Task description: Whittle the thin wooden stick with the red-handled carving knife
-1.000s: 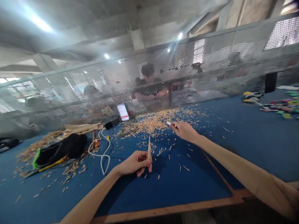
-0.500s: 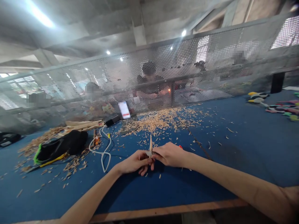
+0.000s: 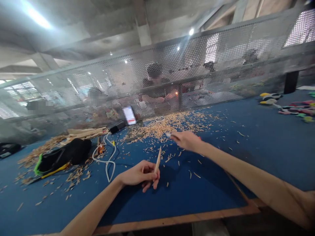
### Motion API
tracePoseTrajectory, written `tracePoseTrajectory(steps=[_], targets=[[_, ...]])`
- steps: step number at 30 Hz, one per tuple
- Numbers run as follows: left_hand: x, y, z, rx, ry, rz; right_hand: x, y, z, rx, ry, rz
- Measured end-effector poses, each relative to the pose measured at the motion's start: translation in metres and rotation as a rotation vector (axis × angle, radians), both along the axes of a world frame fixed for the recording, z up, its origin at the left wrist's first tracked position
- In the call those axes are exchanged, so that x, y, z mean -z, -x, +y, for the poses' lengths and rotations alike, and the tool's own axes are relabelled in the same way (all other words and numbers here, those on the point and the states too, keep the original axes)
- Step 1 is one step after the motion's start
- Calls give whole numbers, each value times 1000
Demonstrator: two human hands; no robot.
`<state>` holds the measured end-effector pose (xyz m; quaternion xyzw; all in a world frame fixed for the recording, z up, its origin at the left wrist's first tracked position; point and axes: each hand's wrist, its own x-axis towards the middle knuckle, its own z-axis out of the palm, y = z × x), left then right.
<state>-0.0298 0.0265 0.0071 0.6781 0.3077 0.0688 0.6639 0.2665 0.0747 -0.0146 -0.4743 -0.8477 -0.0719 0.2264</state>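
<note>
My left hand (image 3: 144,175) pinches a pale, pointed piece of wood (image 3: 158,159) between thumb and fingers, its tip upward and leaning slightly right. Farther forward and to the right, my right hand (image 3: 185,141) is closed around a knife, its short bright blade (image 3: 168,134) sticking out to the left. Most of the knife's handle is hidden in the fist; a bit of red shows near the wrist. The blade is apart from the wood. Beyond it, a spread of curled wood shavings (image 3: 162,128) covers the blue tabletop (image 3: 194,198).
At left lie a black cloth item (image 3: 65,154), a yellow-handled tool (image 3: 55,170), a white cable (image 3: 108,160) and wood strips (image 3: 86,131). A lit phone (image 3: 129,115) leans by the perforated metal screen (image 3: 197,75); people sit behind it. Coloured carved-looking pieces (image 3: 294,108) lie far right.
My right hand with the knife has moved away from the wood, forward and right. My left hand has shifted slightly down, still holding the wood. Fresh shavings lie on the tabletop between and below the hands.
</note>
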Motion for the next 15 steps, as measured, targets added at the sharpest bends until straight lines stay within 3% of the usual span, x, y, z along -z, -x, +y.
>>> tracePoseTrajectory(steps=[3, 5, 10, 15], targets=[[2, -2, -2, -55, -11, -21, -5, -36, 18, 220, 6, 127], [5, -4, 0, -81, -14, -36, -6, -39, 16, 237, 11, 161], [10, -8, 2, -152, -55, -52, -3, 23, -24, -125, 94, 51], [9, -11, 1, -141, -100, -39, -4, 65, -54, -251, 178, -123]])
